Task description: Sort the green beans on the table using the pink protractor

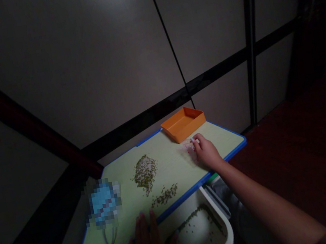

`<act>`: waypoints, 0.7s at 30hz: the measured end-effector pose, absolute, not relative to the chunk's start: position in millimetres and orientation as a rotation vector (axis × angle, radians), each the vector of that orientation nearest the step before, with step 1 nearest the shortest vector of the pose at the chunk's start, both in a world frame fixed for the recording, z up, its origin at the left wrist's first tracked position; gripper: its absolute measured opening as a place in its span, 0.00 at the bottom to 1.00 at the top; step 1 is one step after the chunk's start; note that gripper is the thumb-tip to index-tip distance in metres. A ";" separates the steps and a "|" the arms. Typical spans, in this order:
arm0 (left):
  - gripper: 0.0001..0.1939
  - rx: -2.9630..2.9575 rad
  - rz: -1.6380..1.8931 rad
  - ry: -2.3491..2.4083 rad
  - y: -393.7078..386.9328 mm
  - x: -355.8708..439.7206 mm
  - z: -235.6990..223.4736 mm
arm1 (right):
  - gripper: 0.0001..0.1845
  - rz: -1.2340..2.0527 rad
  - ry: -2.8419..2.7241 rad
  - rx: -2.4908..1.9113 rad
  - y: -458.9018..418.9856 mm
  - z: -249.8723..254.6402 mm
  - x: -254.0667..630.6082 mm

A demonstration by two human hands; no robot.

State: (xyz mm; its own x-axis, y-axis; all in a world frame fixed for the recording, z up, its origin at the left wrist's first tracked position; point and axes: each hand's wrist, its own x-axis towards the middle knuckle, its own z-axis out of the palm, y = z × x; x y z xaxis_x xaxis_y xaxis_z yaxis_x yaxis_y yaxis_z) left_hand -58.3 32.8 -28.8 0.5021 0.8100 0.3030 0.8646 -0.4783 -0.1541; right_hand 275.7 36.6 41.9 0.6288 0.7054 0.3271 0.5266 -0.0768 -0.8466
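Observation:
My right hand is closed in a pinch above the table's right half. From its fingers hangs a thin see-through plastic bag with pinkish marks, blurred at its edges. A heap of small greenish-brown grains, mixed with paler bits, lies left of it on the pale green tabletop. Nearer the front edge a smaller strip of grains is scattered. My left hand, dark in shadow, has its fingers stretched out over the table's front edge, beside a white bin with more grains inside.
An orange open tray stands at the back of the blue-edged table. To the left lies a blurred-out blue item with a loop-shaped strap. Cabinet panels rise behind. Dark red floor extends at the right.

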 end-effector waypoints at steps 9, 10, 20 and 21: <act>0.37 -2.463 -0.292 -1.415 36.5 -60.9 -32.5 | 0.15 0.201 -1.028 -1.654 34.0 44.0 272.1; 0.37 -2.455 -0.308 -1.408 36.7 -60.9 -33.3 | 0.15 0.199 -1.045 -1.634 33.4 43.7 271.8; 0.38 -2.468 -0.297 -1.402 41.9 -66.0 -35.4 | 0.15 0.187 -1.181 -1.518 29.1 45.5 268.3; 0.38 -2.467 -0.291 -1.408 42.0 -65.7 -35.0 | 0.16 0.179 -1.181 -1.521 28.9 45.9 268.1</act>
State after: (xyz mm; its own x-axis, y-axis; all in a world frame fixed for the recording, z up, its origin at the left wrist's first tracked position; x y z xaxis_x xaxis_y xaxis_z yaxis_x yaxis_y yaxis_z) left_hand -65.7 42.0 -35.0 0.5035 0.8058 0.3119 0.8634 -0.4832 -0.1454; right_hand 268.1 28.9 45.9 0.4830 0.7375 0.4720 0.5640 0.1503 -0.8120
